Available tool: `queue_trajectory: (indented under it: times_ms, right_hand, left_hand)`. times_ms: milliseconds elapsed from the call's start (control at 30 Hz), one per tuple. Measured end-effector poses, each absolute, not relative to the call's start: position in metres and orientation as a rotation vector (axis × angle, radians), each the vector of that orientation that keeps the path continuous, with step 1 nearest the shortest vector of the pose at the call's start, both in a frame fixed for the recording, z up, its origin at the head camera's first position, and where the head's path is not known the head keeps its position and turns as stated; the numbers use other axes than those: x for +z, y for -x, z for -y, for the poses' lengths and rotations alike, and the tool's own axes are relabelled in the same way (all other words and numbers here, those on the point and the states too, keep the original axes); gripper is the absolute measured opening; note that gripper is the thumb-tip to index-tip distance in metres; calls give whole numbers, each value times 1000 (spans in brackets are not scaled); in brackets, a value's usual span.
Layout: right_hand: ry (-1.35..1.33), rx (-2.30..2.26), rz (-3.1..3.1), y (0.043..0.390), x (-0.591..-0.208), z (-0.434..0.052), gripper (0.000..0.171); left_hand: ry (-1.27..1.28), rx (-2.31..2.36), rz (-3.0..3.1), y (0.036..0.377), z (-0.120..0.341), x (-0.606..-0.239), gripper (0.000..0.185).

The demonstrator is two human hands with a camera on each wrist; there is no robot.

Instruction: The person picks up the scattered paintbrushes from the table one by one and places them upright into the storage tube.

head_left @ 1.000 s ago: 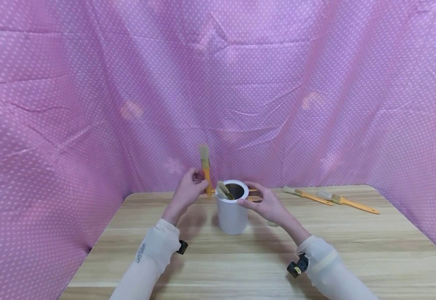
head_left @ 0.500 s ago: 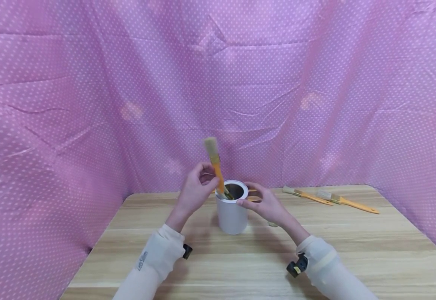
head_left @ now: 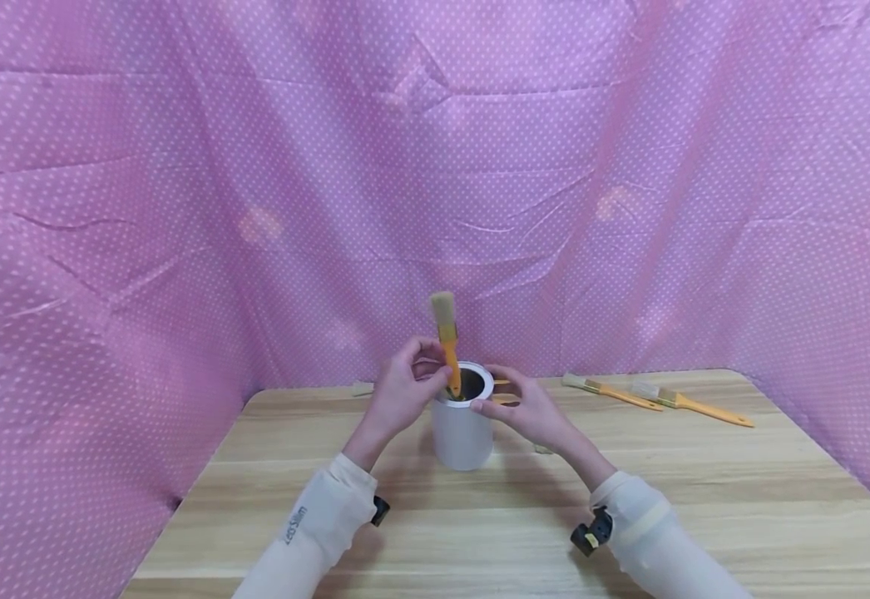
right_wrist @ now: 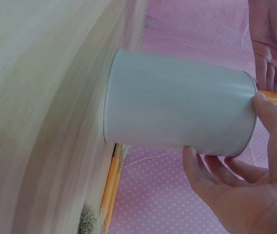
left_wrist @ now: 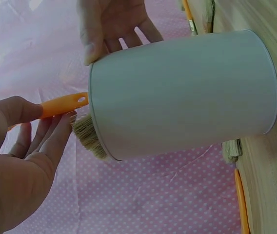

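bright, even, pink-tinted light, soft shadows, wide-angle bending at the edges, slightly soft wrist views

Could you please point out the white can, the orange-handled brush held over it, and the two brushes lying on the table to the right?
white can (head_left: 462, 437), head view, on its side wall.
held brush (head_left: 447, 339), head view, on its orange handle.
nearer loose brush (head_left: 697, 406), head view, mid handle.
farther loose brush (head_left: 618, 393), head view, mid handle.

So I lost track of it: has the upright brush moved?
Yes. The brush in the left hand moved right, over the white can.
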State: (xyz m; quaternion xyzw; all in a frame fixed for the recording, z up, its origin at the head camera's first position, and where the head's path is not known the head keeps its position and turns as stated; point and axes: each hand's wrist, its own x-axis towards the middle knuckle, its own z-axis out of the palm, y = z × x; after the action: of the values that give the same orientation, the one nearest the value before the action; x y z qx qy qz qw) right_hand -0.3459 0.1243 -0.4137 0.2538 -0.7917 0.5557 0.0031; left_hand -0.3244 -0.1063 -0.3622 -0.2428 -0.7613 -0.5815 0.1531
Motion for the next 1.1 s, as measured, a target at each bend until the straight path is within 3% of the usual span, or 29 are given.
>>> queue_trajectory:
  times_ms: [267,600,867,1100]
  right_hand:
    - [-822,1747,2468,325,-392,-123,69]
    - [-819,1745,2464,326,-392,-124,69]
    - [-794,1750,2470,327,-392,-123,67]
    - [-800,1768,2446,326,-393,-122,69]
  left_hand:
    - [713,-1594,2161,327,105,-366,25]
    - [676,-1564,2166,330,104,-369,29]
    - [669,-1578,2116,334,109,-369,48]
    - [613,-1549,2158,338,114,-371,47]
